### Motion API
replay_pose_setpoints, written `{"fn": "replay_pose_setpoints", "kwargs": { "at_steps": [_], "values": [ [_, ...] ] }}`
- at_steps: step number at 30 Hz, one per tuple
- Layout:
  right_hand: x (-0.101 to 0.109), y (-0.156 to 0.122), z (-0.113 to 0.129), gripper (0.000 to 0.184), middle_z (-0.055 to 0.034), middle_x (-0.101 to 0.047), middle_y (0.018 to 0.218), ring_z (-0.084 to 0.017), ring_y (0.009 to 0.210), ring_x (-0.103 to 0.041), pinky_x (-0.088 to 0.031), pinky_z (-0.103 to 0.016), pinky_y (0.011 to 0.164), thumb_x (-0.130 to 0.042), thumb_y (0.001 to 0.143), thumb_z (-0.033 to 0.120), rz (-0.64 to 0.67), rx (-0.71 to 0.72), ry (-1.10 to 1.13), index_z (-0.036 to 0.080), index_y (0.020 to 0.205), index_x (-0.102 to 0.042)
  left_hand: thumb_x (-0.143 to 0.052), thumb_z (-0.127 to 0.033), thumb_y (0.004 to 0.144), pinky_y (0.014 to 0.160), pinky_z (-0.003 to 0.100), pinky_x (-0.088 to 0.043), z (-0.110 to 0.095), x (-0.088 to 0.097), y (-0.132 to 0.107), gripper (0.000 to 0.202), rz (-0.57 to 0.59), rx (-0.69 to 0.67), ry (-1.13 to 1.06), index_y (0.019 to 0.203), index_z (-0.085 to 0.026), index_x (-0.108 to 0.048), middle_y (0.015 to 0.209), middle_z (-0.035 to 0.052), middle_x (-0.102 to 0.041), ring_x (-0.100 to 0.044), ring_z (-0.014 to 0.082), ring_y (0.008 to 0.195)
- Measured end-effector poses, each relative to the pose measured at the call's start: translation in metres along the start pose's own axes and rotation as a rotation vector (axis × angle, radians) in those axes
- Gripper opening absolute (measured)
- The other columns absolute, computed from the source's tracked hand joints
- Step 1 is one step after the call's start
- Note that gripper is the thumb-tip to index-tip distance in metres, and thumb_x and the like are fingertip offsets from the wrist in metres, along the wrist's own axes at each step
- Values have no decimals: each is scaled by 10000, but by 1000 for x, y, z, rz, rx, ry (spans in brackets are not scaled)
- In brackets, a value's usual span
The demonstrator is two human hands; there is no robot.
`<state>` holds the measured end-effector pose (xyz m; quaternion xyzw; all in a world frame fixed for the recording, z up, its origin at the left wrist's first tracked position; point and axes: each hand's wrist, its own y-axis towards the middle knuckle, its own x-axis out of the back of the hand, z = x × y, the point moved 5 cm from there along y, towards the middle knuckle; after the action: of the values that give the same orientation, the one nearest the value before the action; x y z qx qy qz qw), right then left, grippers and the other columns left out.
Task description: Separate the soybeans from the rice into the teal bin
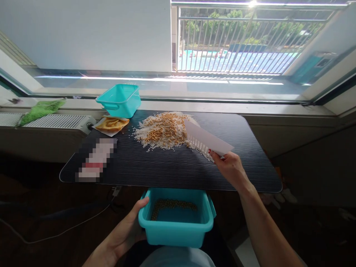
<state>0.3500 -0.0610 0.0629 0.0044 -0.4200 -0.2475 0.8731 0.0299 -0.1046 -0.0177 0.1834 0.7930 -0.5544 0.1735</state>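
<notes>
Just below the near edge of the tabletop [125, 170], I have the left hand [126, 224] gripping the teal box [175, 233], thumb over its rim, other fingers mostly hidden. Held there, it presumably stays within easy reach of the mound [164, 128] of white grains and yellow beans; some beans [175, 204] lie inside. My right hand [232, 167] has its fingers closed around the near end of the slotted white scoop [207, 137], tilted slots-down at the mound's right side, likely letting small grains slip through.

Forearms [260, 215] are bare, top [178, 258] pale grey-blue, one fingernail [209, 151] red.
</notes>
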Motion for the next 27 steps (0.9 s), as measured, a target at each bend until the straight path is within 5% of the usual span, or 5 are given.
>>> {"fn": "replay_pose_setpoints", "kwargs": {
  "at_steps": [12, 18, 23, 27],
  "values": [
    [3, -17, -5, 352, -28, -701, 594, -230, 615, -672, -491, -281, 553, -563, 789, 465, 46, -45, 57, 162, 777, -742, -559, -601, 786, 929, 445, -467, 2, 5, 4, 767, -6, -10, -7, 1438, -251, -358, 1278, 102, -640, -579, 330, 1171],
    [17, -46, -23, 332, -65, -762, 813, -282, 803, -711, -554, -326, 690, -595, 782, 438, 42, -74, 77, 165, 866, -763, -543, -611, 791, 929, 453, -466, 0, 3, 2, 788, -18, -12, 7, 1453, -246, -321, 1296, 110, -626, -556, 333, 1198],
    [8, -74, -24, 327, -57, -762, 910, -284, 861, -711, -572, -366, 796, -610, 794, 417, 134, -103, 229, 188, 975, -758, -532, -611, 800, 944, 453, -458, 2, 3, 6, 760, 10, -5, 5, 1441, -249, -341, 1300, 107, -622, -531, 327, 1228],
    [-7, -84, -12, 297, -32, -763, 863, -264, 814, -712, -591, -347, 724, -590, 830, 386, 290, -96, 329, 204, 1003, -747, -537, -596, 806, 947, 440, -458, 3, 4, 8, 754, 5, -16, 4, 1438, -233, -347, 1287, 108, -631, -535, 321, 1225]
  ]
}}
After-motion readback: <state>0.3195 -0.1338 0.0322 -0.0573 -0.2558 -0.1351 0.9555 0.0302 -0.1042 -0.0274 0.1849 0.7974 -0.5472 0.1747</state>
